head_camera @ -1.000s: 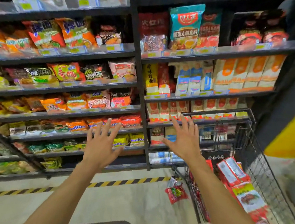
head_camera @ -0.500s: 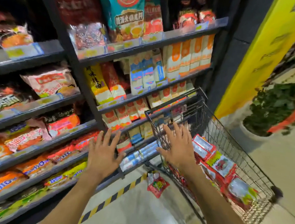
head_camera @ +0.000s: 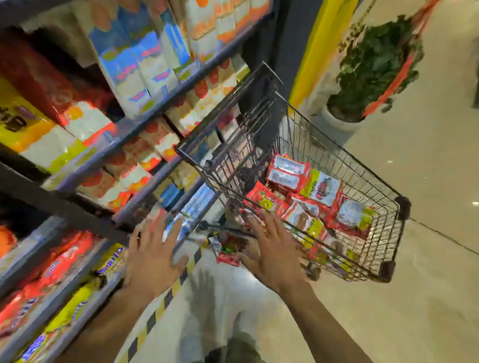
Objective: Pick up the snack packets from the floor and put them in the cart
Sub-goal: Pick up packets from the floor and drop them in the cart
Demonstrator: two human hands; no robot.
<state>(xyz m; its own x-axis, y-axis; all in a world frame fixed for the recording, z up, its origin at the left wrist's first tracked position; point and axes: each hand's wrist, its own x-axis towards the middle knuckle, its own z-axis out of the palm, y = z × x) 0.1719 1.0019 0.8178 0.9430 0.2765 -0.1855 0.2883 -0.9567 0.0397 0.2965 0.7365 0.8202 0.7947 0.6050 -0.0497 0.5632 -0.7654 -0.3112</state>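
In the aisle beside the shelves (head_camera: 97, 153): fingers (head_camera: 156, 232) of the left hand (head_camera: 152, 257) spread wide and straight, holding nothing; right hand (head_camera: 272, 255) likewise, palm down. One red snack packet (head_camera: 228, 250) lies on the floor (head_camera: 394, 308) between the hands, just beside the right thumb; contact cannot be told. Right hand hovers at the near corner of the wire cart (head_camera: 399, 211). More red packets (head_camera: 303, 197) lie inside. Striped tape (head_camera: 166, 298) edges the shelf base; potted plant (head_camera: 376, 63) beyond.

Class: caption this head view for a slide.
Open left hand and right hand reach toward a packet on the floor by the cart.
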